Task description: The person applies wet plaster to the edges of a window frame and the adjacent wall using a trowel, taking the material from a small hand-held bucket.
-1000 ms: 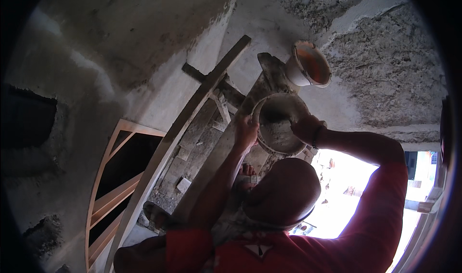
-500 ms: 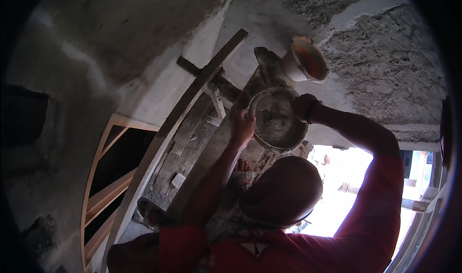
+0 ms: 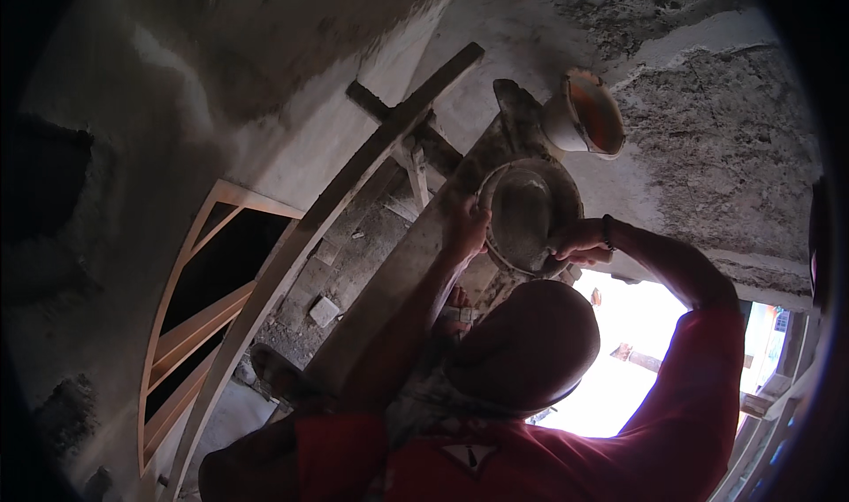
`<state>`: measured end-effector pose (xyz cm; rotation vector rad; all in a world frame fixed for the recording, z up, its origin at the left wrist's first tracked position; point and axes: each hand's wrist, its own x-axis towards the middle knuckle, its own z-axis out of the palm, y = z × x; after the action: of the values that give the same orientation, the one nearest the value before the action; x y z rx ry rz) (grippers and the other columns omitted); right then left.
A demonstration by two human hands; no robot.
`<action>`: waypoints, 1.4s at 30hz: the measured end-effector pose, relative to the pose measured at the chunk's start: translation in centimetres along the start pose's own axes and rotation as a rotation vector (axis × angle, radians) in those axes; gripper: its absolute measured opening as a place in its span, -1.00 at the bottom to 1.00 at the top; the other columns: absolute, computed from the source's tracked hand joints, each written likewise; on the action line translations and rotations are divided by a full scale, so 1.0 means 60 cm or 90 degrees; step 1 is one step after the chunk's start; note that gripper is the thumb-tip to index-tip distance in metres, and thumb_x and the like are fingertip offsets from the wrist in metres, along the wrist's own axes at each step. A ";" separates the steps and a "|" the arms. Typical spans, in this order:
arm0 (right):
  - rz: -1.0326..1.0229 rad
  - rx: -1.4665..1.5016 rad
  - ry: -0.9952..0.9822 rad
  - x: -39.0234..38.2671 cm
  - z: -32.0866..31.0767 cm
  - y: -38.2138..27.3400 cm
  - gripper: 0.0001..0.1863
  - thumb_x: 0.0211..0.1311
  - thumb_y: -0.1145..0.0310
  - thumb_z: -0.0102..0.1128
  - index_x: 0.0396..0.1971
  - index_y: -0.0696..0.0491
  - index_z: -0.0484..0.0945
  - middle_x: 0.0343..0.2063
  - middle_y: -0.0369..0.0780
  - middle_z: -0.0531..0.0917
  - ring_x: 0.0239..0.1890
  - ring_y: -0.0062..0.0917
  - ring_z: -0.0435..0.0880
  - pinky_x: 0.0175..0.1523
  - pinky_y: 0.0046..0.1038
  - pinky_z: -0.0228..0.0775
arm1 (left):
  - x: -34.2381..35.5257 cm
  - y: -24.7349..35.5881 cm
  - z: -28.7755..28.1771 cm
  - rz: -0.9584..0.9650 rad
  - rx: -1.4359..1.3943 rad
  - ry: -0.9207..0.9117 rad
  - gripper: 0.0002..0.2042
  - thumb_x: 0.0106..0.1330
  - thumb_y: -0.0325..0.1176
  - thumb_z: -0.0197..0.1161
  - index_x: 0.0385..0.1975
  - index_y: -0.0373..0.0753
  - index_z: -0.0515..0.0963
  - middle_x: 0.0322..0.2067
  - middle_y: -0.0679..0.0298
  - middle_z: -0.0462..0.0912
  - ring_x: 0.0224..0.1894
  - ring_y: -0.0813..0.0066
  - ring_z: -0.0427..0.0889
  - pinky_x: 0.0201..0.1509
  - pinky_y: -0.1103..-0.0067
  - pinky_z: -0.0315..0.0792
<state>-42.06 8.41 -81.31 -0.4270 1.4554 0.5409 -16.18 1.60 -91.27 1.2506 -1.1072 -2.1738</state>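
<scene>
A round, mortar-crusted basin (image 3: 522,214) rests on a wide plank (image 3: 389,268), with a grey, wet-looking mix inside it. My left hand (image 3: 466,226) grips the basin's left rim, fingers closed around the edge. At the lower right side of the basin is my right hand (image 3: 581,240), its fingers bent and closed, their tips reaching in over the rim. What they hold, if anything, is too dark to make out. Just beyond the basin a pale bucket (image 3: 566,117) with an orange inside stands tilted, its mouth toward the right.
A long wooden beam (image 3: 354,166) runs diagonally on the left, with a crosspiece near its far end. Left of it is a wooden frame (image 3: 212,203) with slats. Rubble (image 3: 325,311) lies below the planks. Rough plastered wall (image 3: 716,122) fills the right; bright daylight enters lower right.
My right hand has moved from the upper right of the basin down to its lower right side. My left hand keeps its hold on the rim. The whole view has shifted slightly.
</scene>
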 end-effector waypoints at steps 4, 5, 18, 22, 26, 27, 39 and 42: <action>-0.083 0.269 -0.022 0.011 0.050 -0.005 -0.85 0.22 0.29 0.20 -0.29 -0.08 0.42 -0.69 -0.34 0.43 -0.71 -0.63 0.41 -0.62 -0.52 0.29 | 0.009 -0.007 -0.008 0.022 -0.007 0.013 -0.64 0.22 -0.26 0.18 -0.04 -0.30 0.44 -0.40 0.16 0.54 -0.55 0.37 0.60 -0.65 0.50 0.57; -0.069 0.367 -0.026 0.006 0.068 -0.014 -0.86 0.22 0.29 0.20 -0.29 -0.08 0.42 -0.68 -0.34 0.44 -0.70 -0.63 0.41 -0.62 -0.52 0.29 | 0.011 -0.008 -0.009 0.027 -0.006 0.018 -0.63 0.23 -0.25 0.18 -0.02 -0.30 0.44 -0.39 0.16 0.55 -0.54 0.35 0.61 -0.65 0.50 0.57; -0.293 0.703 0.116 -0.007 0.170 0.030 -0.79 0.28 0.25 0.12 -0.18 0.03 0.47 -0.61 -0.34 0.44 -0.67 -0.63 0.38 -0.61 -0.52 0.30 | 0.006 -0.011 -0.001 0.010 0.030 0.045 -0.54 0.25 -0.23 0.18 0.12 -0.27 0.39 -0.33 0.13 0.56 -0.50 0.38 0.61 -0.64 0.51 0.56; -0.226 0.517 0.143 -0.066 0.110 0.030 -0.79 0.29 0.24 0.09 -0.18 0.02 0.46 -0.56 -0.32 0.46 -0.63 -0.61 0.43 -0.58 -0.48 0.35 | 0.010 -0.005 -0.007 -0.012 0.015 -0.007 -0.60 0.29 -0.26 0.16 0.07 -0.32 0.39 -0.33 0.23 0.49 -0.58 0.56 0.51 -0.73 0.63 0.46; -0.312 -0.630 0.629 -0.105 0.083 0.048 -0.70 0.13 0.33 0.14 -0.12 0.04 0.49 -0.22 -0.18 0.63 -0.41 -0.35 0.67 -0.33 -0.31 0.55 | -0.002 0.008 -0.004 -0.017 0.027 0.025 -0.65 0.30 -0.26 0.15 0.00 -0.31 0.40 -0.35 0.24 0.48 -0.59 0.57 0.49 -0.73 0.63 0.43; -0.266 -0.659 0.658 -0.119 0.087 0.020 -0.70 0.13 0.34 0.14 -0.12 0.05 0.49 -0.24 -0.15 0.62 -0.38 -0.30 0.66 -0.29 -0.27 0.54 | -0.002 0.007 -0.009 -0.015 0.018 0.029 -0.68 0.30 -0.26 0.15 -0.03 -0.30 0.41 -0.37 0.24 0.48 -0.60 0.58 0.48 -0.73 0.64 0.42; -0.192 -0.762 0.671 -0.016 0.140 0.017 -0.63 0.20 0.44 -0.02 0.04 0.07 0.42 -0.44 -0.15 0.64 -0.39 -0.29 0.68 -0.31 -0.28 0.55 | 0.021 -0.022 -0.001 0.100 0.023 0.044 -0.73 0.21 -0.36 0.14 -0.13 -0.33 0.50 -0.61 0.15 0.55 -0.70 0.41 0.53 -0.64 0.44 0.40; -0.104 -0.733 0.531 -0.107 0.128 -0.016 -0.66 0.28 0.42 -0.08 0.06 0.00 0.43 -0.37 -0.13 0.63 -0.34 -0.31 0.67 -0.30 -0.28 0.55 | 0.013 -0.009 0.001 0.054 0.044 0.010 -0.64 0.22 -0.34 0.16 0.01 -0.33 0.49 -0.57 0.13 0.57 -0.67 0.41 0.55 -0.64 0.43 0.41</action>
<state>-35.48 11.55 -74.34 -1.8299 1.7268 1.1281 -16.63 1.44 -92.09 1.2242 -1.2161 -2.0769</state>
